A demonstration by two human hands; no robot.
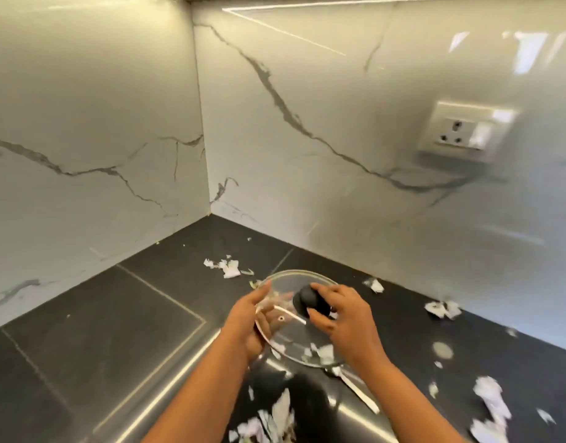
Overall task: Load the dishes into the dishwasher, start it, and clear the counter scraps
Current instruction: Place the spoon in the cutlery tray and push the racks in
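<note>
A round glass lid (288,340) with a black knob (308,301) is tilted above the dark counter (115,330). My right hand (342,321) grips the knob from the right. My left hand (252,318) holds the lid's left rim, fingers curled round the edge. Pale scraps (323,351) show through the glass by its lower rim. More white scraps lie on the counter: a small pile (228,266) behind the lid, pieces (443,310) at the right by the wall, and several (492,407) at the lower right.
White marble walls meet in a corner (208,199) behind the counter. A white wall socket (463,135) sits on the right wall. Below my arms lies a heap of scraps (272,420) and a pale strip (361,394).
</note>
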